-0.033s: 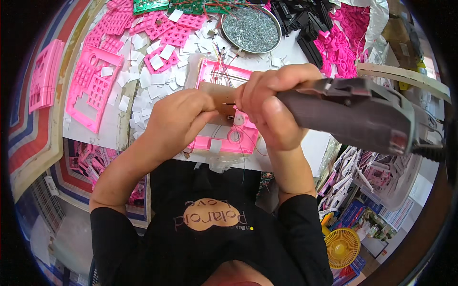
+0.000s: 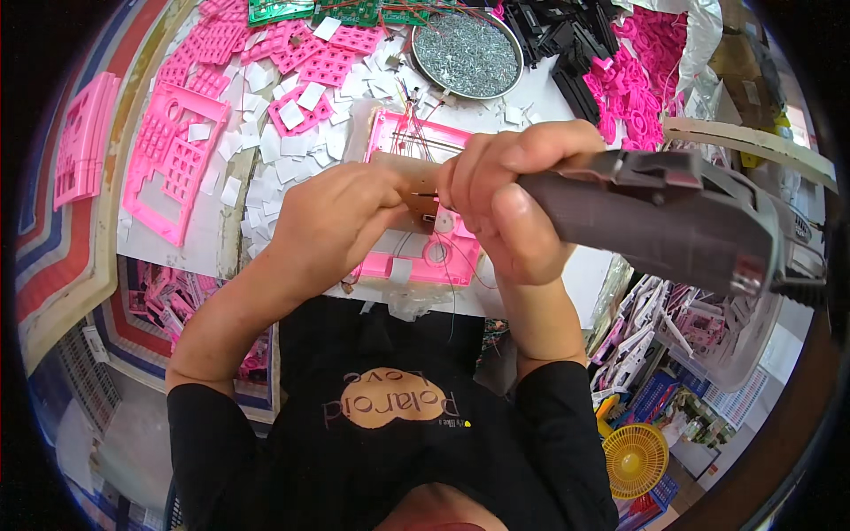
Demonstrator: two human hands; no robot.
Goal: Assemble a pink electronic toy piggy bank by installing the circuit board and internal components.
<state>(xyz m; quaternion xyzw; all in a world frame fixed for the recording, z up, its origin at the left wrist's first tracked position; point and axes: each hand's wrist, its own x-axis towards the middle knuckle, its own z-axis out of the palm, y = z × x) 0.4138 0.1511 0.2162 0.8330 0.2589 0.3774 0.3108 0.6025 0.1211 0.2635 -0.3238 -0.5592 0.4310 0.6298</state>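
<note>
My right hand (image 2: 522, 208) is wrapped round a dark grey electric screwdriver (image 2: 660, 217). Its thin bit points left, over a brown circuit board (image 2: 420, 221). This board lies in a pink plastic housing (image 2: 456, 271), with thin wires (image 2: 425, 142) running out at the far side. Close to the bit's tip, the fingers of my left hand (image 2: 328, 221) are pinched together at the board's left part. Whatever they hold, if anything, is hidden. Whether the bit touches a screw cannot be made out.
A round dish of screws (image 2: 467, 55) stands beyond the housing. Pink frames (image 2: 173, 164) and white paper squares (image 2: 288, 168) lie to the left. Black parts (image 2: 553, 40) and pink loops (image 2: 624, 93) are piled far right. A yellow basket (image 2: 635, 460) sits low at the right.
The rear of the screwdriver has dipped slightly, and my left fingers have shifted a little near the bit. The housing has stayed in place.
</note>
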